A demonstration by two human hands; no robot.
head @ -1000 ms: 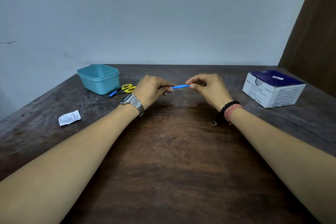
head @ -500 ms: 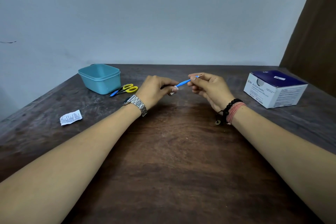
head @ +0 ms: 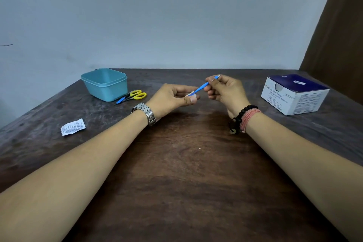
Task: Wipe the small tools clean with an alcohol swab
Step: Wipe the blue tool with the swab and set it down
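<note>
Mid-wipe on the little blue tool, both hands busy just right of the teal tub.

From my remote seat: worktop is dark wood, teal tub at back, swab box well right of it, yellow scissors touching the tub's near side, torn wrapper nearer me. Right hand pinches the upper end of the blue tool; left hand has its grip pinched on the white swab round the lower end. My worry: the tool is thin and smooth-looking, probably wet, held only at its tip, so a hard pull could slip it loose or poke a finger.
</note>
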